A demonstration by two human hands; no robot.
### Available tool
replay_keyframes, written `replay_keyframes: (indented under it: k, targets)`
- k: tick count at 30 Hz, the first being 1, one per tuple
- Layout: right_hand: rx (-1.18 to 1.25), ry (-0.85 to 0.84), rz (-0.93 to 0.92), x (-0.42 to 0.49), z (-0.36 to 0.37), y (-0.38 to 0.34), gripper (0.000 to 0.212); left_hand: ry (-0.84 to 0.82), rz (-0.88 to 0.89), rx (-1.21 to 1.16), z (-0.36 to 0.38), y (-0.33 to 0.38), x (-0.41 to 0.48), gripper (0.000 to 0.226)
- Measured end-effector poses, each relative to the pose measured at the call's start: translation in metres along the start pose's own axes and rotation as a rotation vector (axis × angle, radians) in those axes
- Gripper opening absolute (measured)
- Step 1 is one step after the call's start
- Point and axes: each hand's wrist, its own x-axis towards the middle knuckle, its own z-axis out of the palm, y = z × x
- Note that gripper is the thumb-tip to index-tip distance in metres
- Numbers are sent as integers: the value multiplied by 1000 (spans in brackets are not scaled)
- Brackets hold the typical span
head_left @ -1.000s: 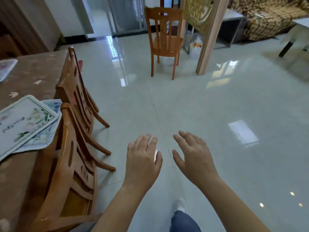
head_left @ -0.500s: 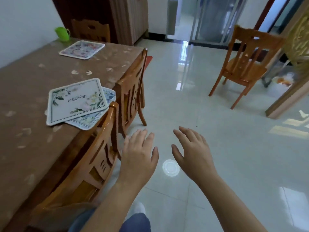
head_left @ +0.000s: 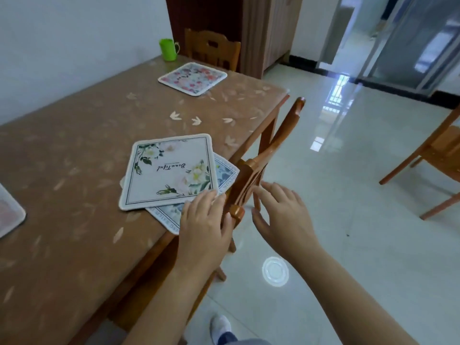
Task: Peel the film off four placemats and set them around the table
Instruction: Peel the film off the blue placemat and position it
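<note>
A white placemat (head_left: 169, 170) with green leaves lies on top of a blue-patterned placemat (head_left: 225, 171) near the right edge of the brown table (head_left: 74, 158). A pink floral placemat (head_left: 193, 78) lies at the far end. The corner of another mat (head_left: 10, 212) shows at the left edge. My left hand (head_left: 204, 220) hovers with straight fingers over the near corner of the stacked mats, holding nothing. My right hand (head_left: 281, 212) is spread open above the floor, just right of a chair back.
Two wooden chairs (head_left: 251, 175) are tucked against the table's right side. Another chair (head_left: 211, 49) stands at the far end, and one more chair (head_left: 433, 155) on the tiled floor to the right. A green cup (head_left: 168, 49) sits at the far table corner by the wall.
The view has swung left from the floor onto the table. Both hands have moved towards the stacked mats, and my left hand is now over their near corner.
</note>
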Motion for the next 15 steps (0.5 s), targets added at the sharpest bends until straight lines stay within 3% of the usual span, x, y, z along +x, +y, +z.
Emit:
replay_keyframes:
  k: [15]
  targets:
    - [111,-247,-363,142,76,-9,38,9,-312,203,44,-78,65,37]
